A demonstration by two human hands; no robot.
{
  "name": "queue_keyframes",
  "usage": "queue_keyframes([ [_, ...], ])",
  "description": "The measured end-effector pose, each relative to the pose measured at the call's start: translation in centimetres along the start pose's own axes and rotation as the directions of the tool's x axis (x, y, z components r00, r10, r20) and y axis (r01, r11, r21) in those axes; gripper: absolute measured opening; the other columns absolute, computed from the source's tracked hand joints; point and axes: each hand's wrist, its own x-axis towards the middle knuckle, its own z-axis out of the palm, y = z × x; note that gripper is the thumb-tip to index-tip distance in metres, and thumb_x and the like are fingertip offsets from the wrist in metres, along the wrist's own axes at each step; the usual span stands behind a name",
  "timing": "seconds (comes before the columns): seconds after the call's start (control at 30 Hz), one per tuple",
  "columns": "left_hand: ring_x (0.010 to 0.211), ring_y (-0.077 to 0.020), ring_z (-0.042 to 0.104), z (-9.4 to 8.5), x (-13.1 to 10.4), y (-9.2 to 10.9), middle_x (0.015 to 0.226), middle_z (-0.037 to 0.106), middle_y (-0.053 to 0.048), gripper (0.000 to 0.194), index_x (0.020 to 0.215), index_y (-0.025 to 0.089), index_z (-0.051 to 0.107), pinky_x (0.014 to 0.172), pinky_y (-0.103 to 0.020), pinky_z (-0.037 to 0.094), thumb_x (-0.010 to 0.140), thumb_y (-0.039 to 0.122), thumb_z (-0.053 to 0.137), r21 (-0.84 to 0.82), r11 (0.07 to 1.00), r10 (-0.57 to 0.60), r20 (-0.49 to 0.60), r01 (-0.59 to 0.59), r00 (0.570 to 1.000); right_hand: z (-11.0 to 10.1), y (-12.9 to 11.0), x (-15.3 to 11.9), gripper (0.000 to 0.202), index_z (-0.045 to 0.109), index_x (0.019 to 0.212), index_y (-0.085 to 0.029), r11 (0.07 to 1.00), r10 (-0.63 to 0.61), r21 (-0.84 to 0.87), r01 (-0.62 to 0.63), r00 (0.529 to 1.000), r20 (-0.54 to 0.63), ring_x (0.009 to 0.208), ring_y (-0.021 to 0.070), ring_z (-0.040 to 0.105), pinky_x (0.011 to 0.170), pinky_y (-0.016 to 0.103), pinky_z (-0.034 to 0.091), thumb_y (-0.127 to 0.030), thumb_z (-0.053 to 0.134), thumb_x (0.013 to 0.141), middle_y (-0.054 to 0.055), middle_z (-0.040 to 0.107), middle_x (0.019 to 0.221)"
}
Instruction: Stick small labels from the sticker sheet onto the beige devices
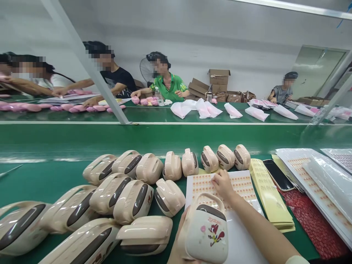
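Note:
My left hand (177, 240) grips a cream plastic case with a carrying handle (207, 231) by its side and underside. Its face, tilted up toward me, carries a dark strip, red lettering and a cartoon print. Just beyond it, my right hand (223, 185) rests on a white sheet of small orange stickers (202, 184), thumb and fingertips pressed together at the printed rows. Whether a sticker is between those fingertips I cannot make out. Several matching cream cases (136, 201) stand or lie to the left, and a row of them (190, 162) runs behind the sheet.
Right of the sheet are yellow sticker sheets (268, 194), a phone (278, 175), red bubble wrap (310, 223) and more sticker sheets under plastic (327, 183). Across the green conveyor (165, 137), several people work among pink items and white bags (207, 109). A slanted metal post (90, 69) rises at left.

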Motion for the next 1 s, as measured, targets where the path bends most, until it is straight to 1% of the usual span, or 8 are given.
queue_keyframes([
  [0.07, 0.117, -0.0373, 0.046, 0.0, 0.9, 1.0, 0.131, 0.048, -0.01, 0.103, 0.131, 0.029, 0.031, 0.097, -0.049, 0.036, 0.044, 0.058, 0.076, 0.17, 0.98, 0.099, 0.032, -0.103, 0.995, -1.5, -1.0, -0.7, 0.016, 0.053, 0.061, -0.019, 0.998, 0.03, 0.062, -0.032, 0.999, 0.026, 0.072, 0.018, 0.049, 0.068, 0.033, 0.042, -0.021, 0.054, 0.076, 0.003, 0.052, 0.072],
  [0.13, 0.116, -0.0364, 0.047, -0.1, 1.6, 1.7, 0.129, 0.048, -0.01, 0.099, 0.13, 0.03, 0.031, 0.098, -0.05, 0.035, 0.045, 0.048, 0.079, 0.356, 0.918, 0.145, 0.105, -0.173, 0.984, -3.6, -2.9, -1.8, 0.018, 0.054, 0.064, -0.019, 0.975, 0.051, 0.209, -0.079, 0.989, 0.137, 0.071, 0.0164, 0.053, 0.063, 0.03, 0.044, -0.029, 0.053, 0.079, 0.003, 0.053, 0.075],
  [0.2, 0.114, -0.0351, 0.048, -0.2, 2.0, 2.1, 0.127, 0.049, -0.01, 0.098, 0.129, 0.032, 0.031, 0.096, -0.049, 0.038, 0.045, 0.037, 0.081, 0.51, 0.83, 0.149, 0.186, -0.225, 0.971, -5.5, -5.1, -3.3, 0.022, 0.054, 0.062, -0.018, 0.9, 0.028, 0.405, -0.165, 0.946, 0.322, 0.078, 0.0168, 0.054, 0.066, 0.029, 0.044, -0.036, 0.059, 0.074, 0.004, 0.054, 0.082],
  [0.27, 0.116, -0.0343, 0.048, -0.1, 2.2, 2.4, 0.129, 0.049, -0.009, 0.101, 0.13, 0.033, 0.03, 0.094, -0.047, 0.04, 0.043, 0.029, 0.082, 0.607, 0.753, 0.141, 0.228, -0.254, 0.963, -6.7, -7.1, -4.8, 0.025, 0.055, 0.058, -0.018, 0.866, 0.009, 0.451, -0.213, 0.91, 0.414, 0.083, 0.0175, 0.053, 0.072, 0.031, 0.043, -0.038, 0.065, 0.069, 0.004, 0.053, 0.085],
  [0.4, 0.116, -0.0339, 0.048, 0.2, 2.4, 2.8, 0.13, 0.05, -0.011, 0.1, 0.13, 0.031, 0.035, 0.094, -0.045, 0.04, 0.041, 0.023, 0.082, 0.684, 0.692, 0.105, 0.22, -0.23, 0.97, -6.9, -8.7, -6.7, 0.021, 0.056, 0.058, -0.019, 0.906, 0.03, 0.374, -0.197, 0.913, 0.406, 0.08, 0.0162, 0.05, 0.073, 0.032, 0.042, -0.034, 0.065, 0.069, 0.002, 0.048, 0.083],
  [0.57, 0.114, -0.0356, 0.049, 0.7, 2.6, 3.2, 0.129, 0.053, -0.011, 0.091, 0.126, 0.031, 0.045, 0.093, -0.048, 0.041, 0.043, 0.032, 0.082, 0.649, 0.725, 0.111, 0.219, -0.23, 0.969, -6.4, -8.3, -7.3, 0.018, 0.052, 0.059, -0.02, 0.924, -0.014, 0.361, -0.122, 0.936, 0.352, 0.077, 0.0166, 0.05, 0.068, 0.032, 0.044, -0.028, 0.058, 0.074, 0.003, 0.046, 0.082],
  [0.73, 0.114, -0.0363, 0.05, 0.7, 2.8, 2.9, 0.126, 0.055, -0.01, 0.088, 0.123, 0.031, 0.051, 0.094, -0.048, 0.04, 0.04, 0.03, 0.083, 0.604, 0.78, 0.085, 0.153, -0.161, 0.985, -6.4, -7.9, -7.9, 0.02, 0.049, 0.061, -0.02, 0.942, -0.073, 0.334, -0.021, 0.961, 0.268, 0.079, 0.0177, 0.051, 0.072, 0.034, 0.045, -0.029, 0.056, 0.077, 0.003, 0.047, 0.081],
  [1.0, 0.113, -0.0375, 0.05, 0.3, 2.7, 1.8, 0.128, 0.053, -0.01, 0.095, 0.129, 0.031, 0.043, 0.089, -0.047, 0.044, 0.042, 0.034, 0.082, 0.662, 0.689, 0.168, 0.25, -0.295, 0.953, -7.0, -8.0, -7.8, 0.017, 0.049, 0.064, -0.021, 0.964, -0.146, 0.259, 0.06, 0.934, 0.327, 0.078, 0.0166, 0.052, 0.07, 0.032, 0.047, -0.025, 0.053, 0.081, 0.003, 0.051, 0.082],
])
